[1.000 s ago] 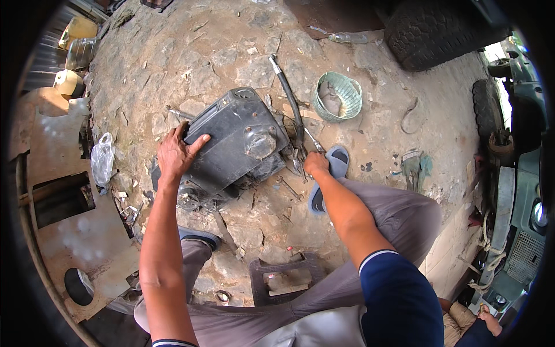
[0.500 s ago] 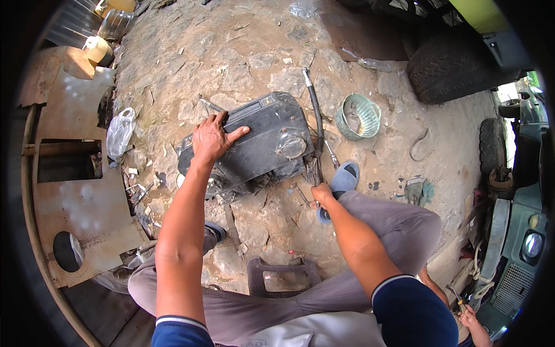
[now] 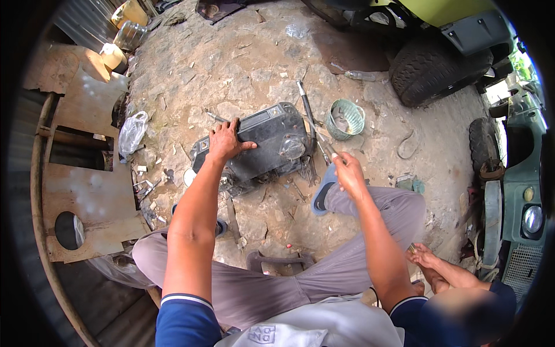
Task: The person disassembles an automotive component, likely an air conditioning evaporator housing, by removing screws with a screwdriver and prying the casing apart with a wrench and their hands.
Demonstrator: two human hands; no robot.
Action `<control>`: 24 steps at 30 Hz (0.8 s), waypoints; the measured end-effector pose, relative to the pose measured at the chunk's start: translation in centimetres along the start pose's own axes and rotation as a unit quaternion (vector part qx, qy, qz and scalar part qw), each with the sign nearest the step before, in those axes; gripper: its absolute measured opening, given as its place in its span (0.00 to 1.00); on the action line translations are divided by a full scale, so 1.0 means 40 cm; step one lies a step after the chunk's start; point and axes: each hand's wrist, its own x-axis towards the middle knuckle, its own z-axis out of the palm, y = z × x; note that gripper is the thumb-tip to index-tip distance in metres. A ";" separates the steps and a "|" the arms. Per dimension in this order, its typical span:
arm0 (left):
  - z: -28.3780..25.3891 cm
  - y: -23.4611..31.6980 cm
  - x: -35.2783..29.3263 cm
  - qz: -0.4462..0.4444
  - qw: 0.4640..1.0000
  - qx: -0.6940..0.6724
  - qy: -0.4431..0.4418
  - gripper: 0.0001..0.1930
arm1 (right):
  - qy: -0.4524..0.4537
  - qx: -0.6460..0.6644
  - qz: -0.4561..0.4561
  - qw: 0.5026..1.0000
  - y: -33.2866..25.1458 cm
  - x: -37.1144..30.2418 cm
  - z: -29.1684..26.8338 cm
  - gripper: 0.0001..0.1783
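A person sits low over a rough stone floor, seen from their own head, with both bare forearms reaching forward.

The left hand lies flat, fingers spread, pressed on the top of a dark grey plastic vehicle panel that rests on the ground directly under and ahead of it. A round lamp opening in the panel sits just to the right of this hand.

The right hand is closed around a slim metal tool, whose shaft points up and left from the fingers toward the panel's right edge. Whether the tip touches the panel cannot be told.

Just below the right hand, a blue sandal covers the person's foot. Beyond this hand, further from the body, stand a green mesh basket and a long black rod lying on the stones beside the panel. A scatter of spanners lies between the hand and the panel.

Left of the left hand, a white plastic bag lies near wooden boards. Far beyond the right hand is a vehicle tyre. At lower right, another person's hands hold something small.
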 end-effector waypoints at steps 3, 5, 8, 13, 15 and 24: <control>0.004 0.005 -0.010 0.005 1.000 0.008 0.007 0.61 | -0.010 0.037 0.025 0.999 -0.003 -0.054 0.034 0.19; -0.002 0.005 -0.011 0.001 1.000 0.001 -0.011 0.63 | -0.018 0.042 0.030 0.999 -0.001 -0.060 0.044 0.20; 0.001 0.001 -0.014 0.000 1.000 0.006 -0.013 0.63 | -0.026 0.040 0.020 0.999 -0.010 -0.076 0.047 0.21; -0.001 0.008 -0.010 -0.004 1.000 0.004 -0.020 0.63 | -0.036 0.023 0.013 0.999 -0.025 -0.091 0.050 0.22; -0.002 0.007 -0.006 -0.006 1.000 0.011 -0.019 0.63 | -0.044 0.022 0.020 0.999 -0.028 -0.087 0.053 0.22; 0.026 -0.002 0.009 0.019 1.000 0.015 0.021 0.61 | 0.039 -0.187 -0.108 0.976 0.006 -0.054 0.064 0.18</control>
